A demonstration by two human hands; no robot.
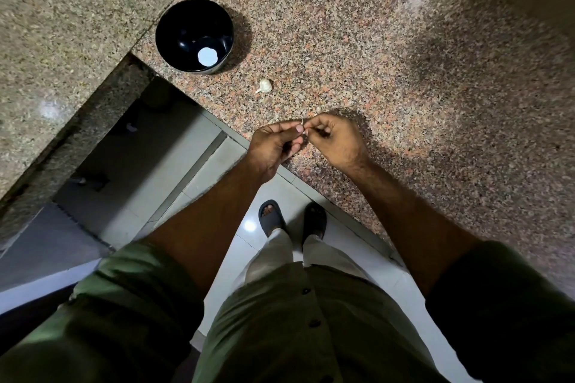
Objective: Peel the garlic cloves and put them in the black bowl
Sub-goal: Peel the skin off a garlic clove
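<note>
Here, left hand [273, 143] and right hand [334, 140] each pinch a garlic clove [303, 130] between fingertips, apparently to strip skin, with the black bowl [194, 36] well beyond their grip.

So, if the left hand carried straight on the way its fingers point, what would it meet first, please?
The left hand points right, at the right hand, whose fingertips already meet it around a small piece, probably a garlic clove. That comes first.

Left hand [273, 146] and right hand [334, 141] meet fingertip to fingertip, fingers curled, pinching.
</note>
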